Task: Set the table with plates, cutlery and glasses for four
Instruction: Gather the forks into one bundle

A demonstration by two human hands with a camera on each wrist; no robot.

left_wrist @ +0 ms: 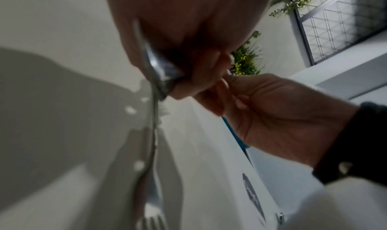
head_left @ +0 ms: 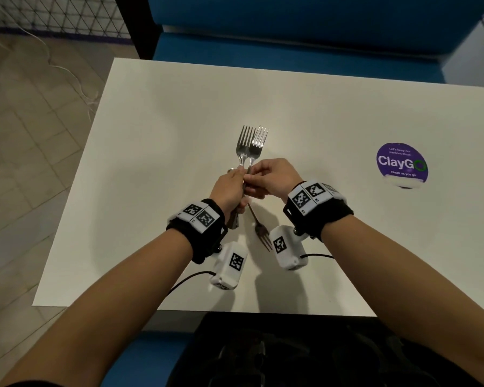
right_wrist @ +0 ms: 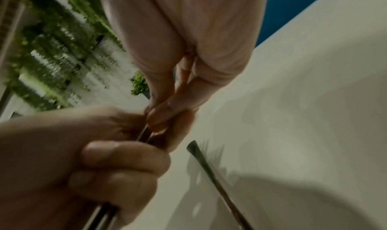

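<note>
Head view, floor: pale tiles [head_left: 25, 152] left of the surface, a thin white cord [head_left: 76, 79] trailing across them.
Surface: white tabletop [head_left: 157, 113]; a blue bench [head_left: 291, 26] runs along its far edge.
Left hand: left hand [head_left: 229, 188] is raised above the surface near the middle, its fingers [right_wrist: 125, 152] curled round the handles of a bundle of forks.
Bundle of forks: held forks [head_left: 250, 146] stand with their long axis running away from the person, tines pointing toward the far edge of the surface; two heads overlap side by side, the handle ends stick out below the fist toward the near edge. How many forks the bundle holds I cannot tell.
Lone fork: a single fork [head_left: 259, 226] lies flat on the surface just under and right of the left hand, clear of both hands; long axis slightly diagonal, tines pointing toward the near edge, handle end toward the far edge. From the right wrist its handle end [right_wrist: 191, 145] shows free on the tabletop.
Right hand: right hand [head_left: 274, 177] meets the left just right of the bundle; thumb and fingertips pinch one fork handle where it leaves the left fist, the other fingers loosely curled.
Sticker: a round purple ClayGo sticker [head_left: 401, 166] sits on the surface well right of the hands.
</note>
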